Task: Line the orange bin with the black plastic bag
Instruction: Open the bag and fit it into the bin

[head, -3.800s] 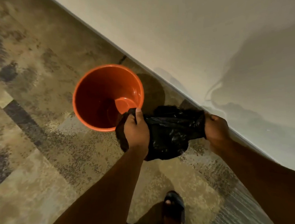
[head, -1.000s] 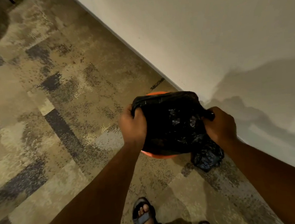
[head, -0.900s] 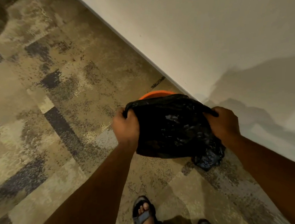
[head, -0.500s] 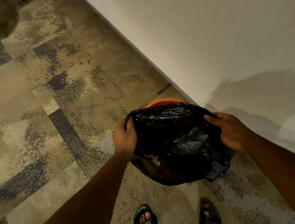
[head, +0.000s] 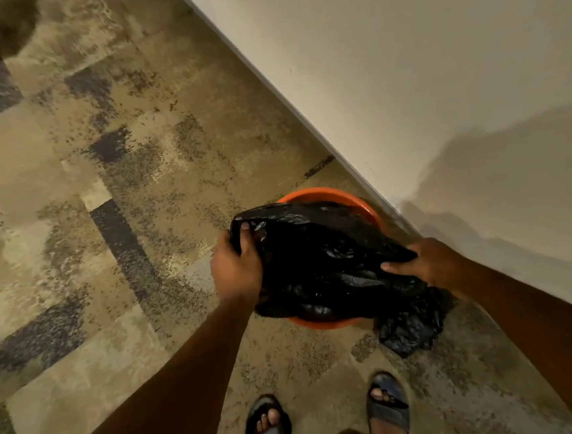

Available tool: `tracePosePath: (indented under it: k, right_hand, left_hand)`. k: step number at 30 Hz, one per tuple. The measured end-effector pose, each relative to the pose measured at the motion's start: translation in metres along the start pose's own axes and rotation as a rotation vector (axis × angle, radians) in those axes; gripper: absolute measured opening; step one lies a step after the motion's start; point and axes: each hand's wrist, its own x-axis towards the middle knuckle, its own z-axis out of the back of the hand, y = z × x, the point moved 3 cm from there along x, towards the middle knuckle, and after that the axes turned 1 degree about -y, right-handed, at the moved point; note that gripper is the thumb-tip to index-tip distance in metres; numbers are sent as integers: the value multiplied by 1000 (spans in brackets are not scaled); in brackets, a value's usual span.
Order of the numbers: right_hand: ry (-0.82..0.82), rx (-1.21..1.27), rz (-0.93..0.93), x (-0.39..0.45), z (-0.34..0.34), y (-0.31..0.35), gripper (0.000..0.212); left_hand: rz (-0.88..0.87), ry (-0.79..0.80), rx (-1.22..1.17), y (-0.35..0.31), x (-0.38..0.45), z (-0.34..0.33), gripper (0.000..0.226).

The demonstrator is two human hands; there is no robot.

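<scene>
Both bare arms reached forward and down from the lower edge of the view. The left hand (head: 236,272) was curled into a fist-like grip, its fingers (head: 245,235) folded over, knuckles up. The right hand (head: 425,264) lay flatter, fingers (head: 396,266) stretched leftward. Two sandalled feet (head: 268,427) stood below.

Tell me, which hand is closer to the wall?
The right. The right hand holds the black bag on the bin's wall side, just short of the wall's base. The left hand grips the bag's opposite edge, out over the carpet.
</scene>
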Motion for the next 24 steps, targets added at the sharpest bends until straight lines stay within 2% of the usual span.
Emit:
tracePosePath:
  k: [1,3,5,7,10,14,20,24]
  right_hand:
    - [37,68,-28,5,6,-4,41]
    - [89,395,-76,9,11,-8,57]
    - [162,570,-80,11,10,-14,52]
    - [223,587,-132,9,2,-28,47]
    - [198,576,-194,14,-4,-55,52]
    - [134,635,-173,23,-7,-68,55]
    - [262,714,-90,45,-3,-74,44]
    - [286,723,-58,55,3,-71,54]
  left_hand:
    - [8,26,60,7,-1,-7,31]
    - [-4,38,159,20,-2,-11,32]
    - [-25,32,204,33,-5,-7,30]
    - [-27,12,245,48,-9,-2,28]
    - [-10,-37,326,71,-16,-8,23]
    - [-13,-39,374,89,-22,-18,23]
    - [-10,-85,403,112,-9,-35,26]
    - [17,-107,368,124,8,-40,26]
